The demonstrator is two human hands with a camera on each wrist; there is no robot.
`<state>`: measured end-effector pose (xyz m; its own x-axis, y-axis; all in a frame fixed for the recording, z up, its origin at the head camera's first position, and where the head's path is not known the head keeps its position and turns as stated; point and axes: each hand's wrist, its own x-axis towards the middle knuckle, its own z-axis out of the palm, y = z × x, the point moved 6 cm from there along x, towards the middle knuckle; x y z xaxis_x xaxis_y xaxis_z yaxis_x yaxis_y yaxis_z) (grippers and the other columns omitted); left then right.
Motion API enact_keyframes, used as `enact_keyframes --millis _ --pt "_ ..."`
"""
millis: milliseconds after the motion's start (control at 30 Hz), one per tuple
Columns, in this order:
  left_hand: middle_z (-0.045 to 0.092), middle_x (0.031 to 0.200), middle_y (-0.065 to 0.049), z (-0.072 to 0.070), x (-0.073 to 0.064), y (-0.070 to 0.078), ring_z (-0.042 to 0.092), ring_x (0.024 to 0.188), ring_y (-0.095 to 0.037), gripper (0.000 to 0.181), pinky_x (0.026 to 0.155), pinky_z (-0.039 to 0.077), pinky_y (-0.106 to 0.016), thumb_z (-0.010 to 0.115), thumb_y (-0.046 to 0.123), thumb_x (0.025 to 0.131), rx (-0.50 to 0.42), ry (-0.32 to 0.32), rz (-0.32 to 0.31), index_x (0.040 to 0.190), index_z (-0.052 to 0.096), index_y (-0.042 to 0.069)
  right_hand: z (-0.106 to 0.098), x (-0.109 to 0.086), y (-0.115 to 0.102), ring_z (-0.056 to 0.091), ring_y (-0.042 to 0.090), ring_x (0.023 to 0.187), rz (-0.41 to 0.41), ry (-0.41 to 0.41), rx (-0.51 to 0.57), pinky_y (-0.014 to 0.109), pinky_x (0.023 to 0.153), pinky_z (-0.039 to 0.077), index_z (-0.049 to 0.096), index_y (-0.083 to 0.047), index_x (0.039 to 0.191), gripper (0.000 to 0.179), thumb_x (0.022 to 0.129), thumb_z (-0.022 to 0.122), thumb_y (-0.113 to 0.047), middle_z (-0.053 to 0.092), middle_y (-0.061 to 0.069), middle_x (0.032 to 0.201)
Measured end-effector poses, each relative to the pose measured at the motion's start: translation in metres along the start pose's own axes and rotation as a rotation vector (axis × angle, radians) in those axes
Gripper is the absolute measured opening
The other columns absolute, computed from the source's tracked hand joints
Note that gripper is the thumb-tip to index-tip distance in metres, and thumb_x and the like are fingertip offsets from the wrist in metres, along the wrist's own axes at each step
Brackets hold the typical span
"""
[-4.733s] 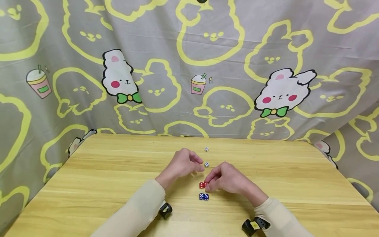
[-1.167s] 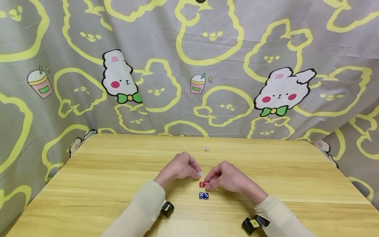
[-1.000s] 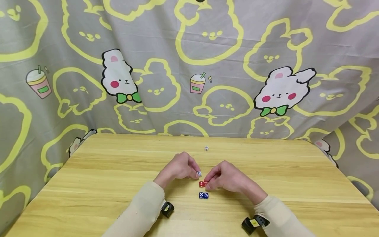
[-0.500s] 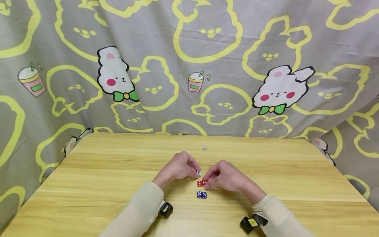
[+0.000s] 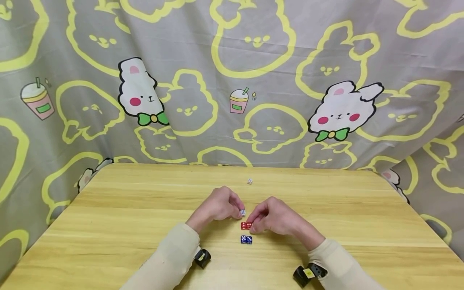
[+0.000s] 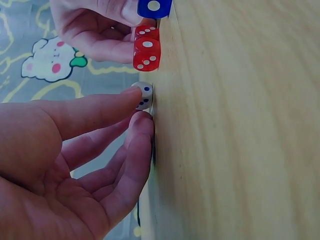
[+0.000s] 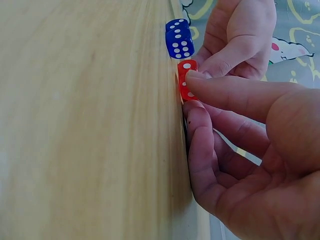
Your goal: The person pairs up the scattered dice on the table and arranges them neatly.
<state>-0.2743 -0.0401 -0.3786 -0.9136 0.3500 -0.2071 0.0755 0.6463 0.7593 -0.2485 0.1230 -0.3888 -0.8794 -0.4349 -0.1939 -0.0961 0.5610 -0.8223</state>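
Note:
My left hand (image 5: 222,203) pinches a white die (image 5: 243,213) between thumb and fingertips, just beyond the red pair. Its dots look blue in the left wrist view, where the white die (image 6: 145,95) sits down at the tabletop. Two red dice (image 5: 244,226) stand side by side. The thumb and fingers of my right hand (image 5: 273,217) hold the right one, partly covering it; in the right wrist view the thumb lies across the red die (image 7: 188,92). Nearer to me, two blue dice (image 5: 246,240) sit side by side, touched by neither hand.
Another white die (image 5: 249,181) lies farther back on the wooden table (image 5: 145,185). A grey curtain (image 5: 203,52) with cartoon prints hangs behind the table's far edge. Black wrist-worn devices (image 5: 203,258) sit below both sleeves.
Since the oldest frame, my left hand has taken the nearer white die and brought it toward me, close to the red dice. My right hand has kept its place; the last second shows little movement.

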Motion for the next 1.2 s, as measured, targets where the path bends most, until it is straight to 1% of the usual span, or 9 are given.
enact_keyframes --millis 300,500,733,867,1033,1200 --pt "0.074 0.078 -0.002 0.0015 -0.0013 -0.0002 0.062 0.068 -0.015 0.013 0.063 0.048 -0.025 0.087 0.0 0.082 -0.015 0.009 -0.018 0.089 0.08 0.01 0.0005 -0.002 0.0 0.063 0.013 0.075 0.001 0.0 0.01 0.023 0.066 0.049 0.083 -0.011 0.091 0.015 0.079 0.091 -0.007 0.075 0.0 0.08" --pt "0.074 0.077 -0.002 0.0021 -0.0008 0.0003 0.061 0.066 -0.015 0.012 0.061 0.047 -0.024 0.087 0.0 0.082 -0.025 0.01 -0.007 0.087 0.08 0.009 -0.0002 -0.0035 -0.0004 0.063 0.013 0.075 0.001 -0.008 0.011 0.023 0.066 0.048 0.082 -0.01 0.092 0.016 0.079 0.091 -0.008 0.075 0.001 0.081" --pt "0.075 0.078 -0.001 0.0002 -0.0006 -0.0014 0.061 0.067 -0.014 0.013 0.063 0.049 -0.024 0.087 0.001 0.081 -0.025 0.003 -0.01 0.088 0.08 0.01 0.0001 -0.0031 -0.0003 0.063 0.013 0.076 0.001 -0.012 0.024 0.023 0.065 0.048 0.082 -0.01 0.093 0.017 0.079 0.091 -0.009 0.075 0.001 0.081" --pt "0.075 0.077 -0.001 -0.0002 -0.0005 -0.0013 0.061 0.064 -0.013 0.012 0.06 0.048 -0.024 0.087 0.001 0.082 -0.027 0.003 -0.001 0.088 0.08 0.009 -0.0001 -0.0029 0.0001 0.063 0.013 0.076 -0.002 -0.009 0.022 0.023 0.066 0.048 0.082 -0.01 0.093 0.017 0.079 0.092 -0.01 0.075 0.001 0.081" --pt "0.075 0.076 -0.001 0.0012 -0.0009 -0.0009 0.061 0.063 -0.013 0.012 0.059 0.048 -0.023 0.087 0.0 0.082 -0.028 0.004 0.0 0.088 0.08 0.008 -0.0009 -0.0034 0.0016 0.063 0.013 0.077 0.005 -0.025 0.042 0.022 0.066 0.047 0.082 -0.01 0.095 0.018 0.08 0.092 -0.011 0.075 0.001 0.083" --pt "0.075 0.075 -0.001 0.0013 -0.0006 -0.0018 0.062 0.064 -0.013 0.012 0.059 0.049 -0.023 0.087 0.0 0.082 -0.023 0.007 -0.003 0.088 0.08 0.009 -0.002 -0.003 0.001 0.064 0.014 0.08 0.018 -0.05 0.072 0.024 0.071 0.049 0.081 -0.008 0.099 0.021 0.081 0.091 -0.013 0.076 0.003 0.086"
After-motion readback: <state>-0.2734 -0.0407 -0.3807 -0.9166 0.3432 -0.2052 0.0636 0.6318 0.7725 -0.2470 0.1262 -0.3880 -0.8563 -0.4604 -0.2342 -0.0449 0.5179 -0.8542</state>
